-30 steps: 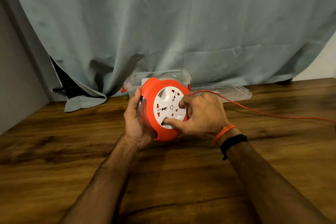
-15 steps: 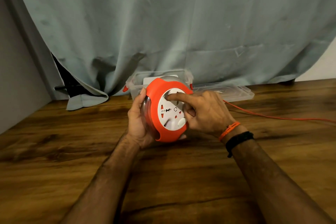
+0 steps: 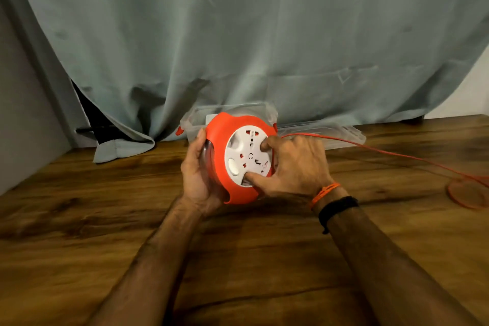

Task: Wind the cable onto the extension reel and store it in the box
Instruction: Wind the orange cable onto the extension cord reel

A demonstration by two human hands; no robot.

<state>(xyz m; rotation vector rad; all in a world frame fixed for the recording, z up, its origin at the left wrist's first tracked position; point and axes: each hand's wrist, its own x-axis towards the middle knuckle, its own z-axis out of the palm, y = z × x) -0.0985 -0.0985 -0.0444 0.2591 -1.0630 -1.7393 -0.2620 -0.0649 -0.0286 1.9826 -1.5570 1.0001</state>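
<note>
Head view has the orange reel point(image 3: 236, 158) held upright just above the wooden table point(image 3: 264, 259), white socket face toward the camera, with the left hand point(image 3: 198, 177) cupped round its left edge and back, fingers curled and gripping it. Right hand point(image 3: 296, 167) is on the white face, thumb point(image 3: 258, 178) pressed into the lower part and a bent finger point(image 3: 267, 144) hooked into a dimple near the top (the rest of the fingers are hidden behind the reel, can't tell what they're doing). Orange cable point(image 3: 383, 152) trails off the reel's right side across the table to a loose loop near the right edge, and the clear plastic box point(image 3: 193, 122) sits open right behind the reel against the curtain point(image 3: 264, 34), its lid point(image 3: 341, 133) lying flat beside it.
</note>
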